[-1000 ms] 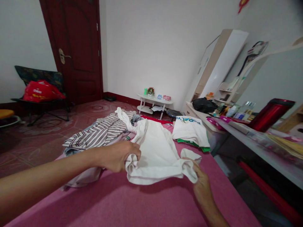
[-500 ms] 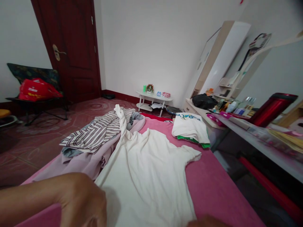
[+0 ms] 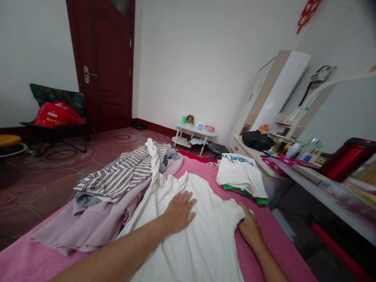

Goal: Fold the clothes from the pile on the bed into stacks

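Note:
A white T-shirt (image 3: 202,239) lies spread over the pink bed cover (image 3: 276,239), its far left part rumpled and twisted upward onto other clothes. My left hand (image 3: 179,211) rests flat on the upper middle of the shirt, fingers spread. At the right sleeve, my right hand (image 3: 249,224) has its fingers closed around the sleeve's edge; part of the fingers is hidden by the cloth. To the left, a striped garment (image 3: 117,178) lies on top of a pale mauve garment (image 3: 88,229). A folded white shirt (image 3: 239,172) with printed lettering sits over green cloth beyond my right hand.
Along the right runs a dressing table (image 3: 308,182) with bottles, a red flask (image 3: 346,158) and a black bag (image 3: 257,140). A low white table (image 3: 194,129) stands by the far wall. On the left, a folding chair (image 3: 57,92) holds a red bag (image 3: 58,114).
Both hands have moved forward from the bottom edge: the left onto the shirt's upper middle, opening flat, the right to the sleeve, taking hold of it. The view has shifted slightly.

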`<state>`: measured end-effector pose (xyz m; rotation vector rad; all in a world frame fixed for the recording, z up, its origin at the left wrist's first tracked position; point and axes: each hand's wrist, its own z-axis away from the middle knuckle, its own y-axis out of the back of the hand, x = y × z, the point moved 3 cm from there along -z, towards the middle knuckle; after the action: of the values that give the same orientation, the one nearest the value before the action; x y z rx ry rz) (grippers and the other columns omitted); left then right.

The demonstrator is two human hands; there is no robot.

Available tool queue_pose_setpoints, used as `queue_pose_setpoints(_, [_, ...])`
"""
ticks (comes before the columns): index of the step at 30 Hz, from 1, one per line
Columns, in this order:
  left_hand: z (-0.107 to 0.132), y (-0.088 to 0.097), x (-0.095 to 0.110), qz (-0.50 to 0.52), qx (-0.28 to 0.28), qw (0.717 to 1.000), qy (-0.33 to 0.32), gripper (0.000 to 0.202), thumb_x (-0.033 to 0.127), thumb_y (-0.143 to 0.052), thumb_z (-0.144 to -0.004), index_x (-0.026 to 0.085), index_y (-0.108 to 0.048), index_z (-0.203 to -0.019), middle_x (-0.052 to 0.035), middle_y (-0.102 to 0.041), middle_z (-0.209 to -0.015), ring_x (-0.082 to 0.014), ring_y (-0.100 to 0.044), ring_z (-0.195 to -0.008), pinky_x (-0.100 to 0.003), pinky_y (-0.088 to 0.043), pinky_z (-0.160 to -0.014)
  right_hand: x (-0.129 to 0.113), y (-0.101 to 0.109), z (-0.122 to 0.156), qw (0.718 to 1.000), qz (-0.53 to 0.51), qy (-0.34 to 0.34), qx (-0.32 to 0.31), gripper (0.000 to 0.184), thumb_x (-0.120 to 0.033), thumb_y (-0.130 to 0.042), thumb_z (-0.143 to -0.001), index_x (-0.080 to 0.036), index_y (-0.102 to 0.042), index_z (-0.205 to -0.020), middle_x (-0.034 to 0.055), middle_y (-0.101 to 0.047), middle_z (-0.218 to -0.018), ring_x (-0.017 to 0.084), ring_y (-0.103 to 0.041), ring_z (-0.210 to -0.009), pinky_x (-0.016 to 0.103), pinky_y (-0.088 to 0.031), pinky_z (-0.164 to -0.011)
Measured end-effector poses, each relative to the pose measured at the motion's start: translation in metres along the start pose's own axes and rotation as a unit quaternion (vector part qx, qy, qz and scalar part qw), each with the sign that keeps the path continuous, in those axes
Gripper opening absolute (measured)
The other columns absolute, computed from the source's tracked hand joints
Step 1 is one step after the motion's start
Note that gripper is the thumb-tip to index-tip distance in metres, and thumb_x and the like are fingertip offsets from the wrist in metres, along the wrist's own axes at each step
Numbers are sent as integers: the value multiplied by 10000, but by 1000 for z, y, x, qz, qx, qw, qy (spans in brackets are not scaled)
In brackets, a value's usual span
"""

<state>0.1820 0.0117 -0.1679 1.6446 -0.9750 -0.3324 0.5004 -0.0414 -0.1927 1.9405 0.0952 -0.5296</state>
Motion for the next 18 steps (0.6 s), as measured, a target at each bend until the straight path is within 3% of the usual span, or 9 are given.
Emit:
queue_pose_setpoints(2, [2,-8,2,-15,27,999,7,492,428,-393,-926,220,-429,-1371,-117,-362,-1473,-303,-290,-1369,-497,-218,-1120,-4,-1,4,1000,-1,-8,-15,524,-236,-470,-741,-222,-512,-1263,99,-619,-1197,262,-570,-1115,362,-460,-858])
queue_pose_setpoints(5, [3,-10,4,-17,23,1000,7,500,441,-389,-924,229,-424,-1375,-112,-356,-1479,-300,-290,-1371,-497,-218,-1119,-24,5,11,999,7,-32,-23,425,-249,-457,-773,-208,-547,-1186,111,-679,-1052,269,-641,-980,334,-466,-753])
queue_pose_setpoints(9, [4,-7,1,-9,20,1000,1,500,451,-389,-923,240,-426,-1374,-105,-352,-1484,-295,-293,-1371,-490,-223,-1119,-34,30,14,996,56,-58,-44,312,-386,-483,-783,-242,-590,-1039,91,-709,-862,301,-673,-818,334,-441,-614])
queue_pose_setpoints(11, [5,-8,0,-5,21,1000,-2,505,457,-388,-922,242,-421,-1378,-104,-345,-1488,-298,-290,-1372,-489,-231,-1115,-16,54,11,992,76,-97,-10,304,-450,-495,-765,-267,-592,-987,80,-705,-833,303,-674,-773,336,-437,-581])
queue_pose_setpoints(14, [4,-10,-2,-3,22,1000,0,509,467,-383,-920,244,-422,-1377,-104,-336,-1493,-301,-284,-1374,-494,-226,-1113,30,91,4,975,93,-197,40,316,-483,-530,-723,-274,-605,-948,92,-692,-795,297,-668,-692,344,-451,-554])
queue_pose_setpoints(16, [3,-11,-2,-1,22,1000,5,510,471,-389,-917,247,-426,-1373,-100,-338,-1493,-302,-281,-1375,-499,-216,-1114,54,101,0,968,123,-219,-17,228,-417,-567,-690,-285,-636,-862,87,-679,-725,298,-661,-646,365,-461,-561])
queue_pose_setpoints(18, [2,-12,-2,2,22,1000,6,510,469,-397,-914,254,-421,-1376,-91,-338,-1493,-301,-278,-1377,-502,-210,-1114,58,103,-2,962,201,-178,-52,162,-290,-580,-643,-284,-664,-783,101,-684,-758,324,-663,-720,414,-471,-624])
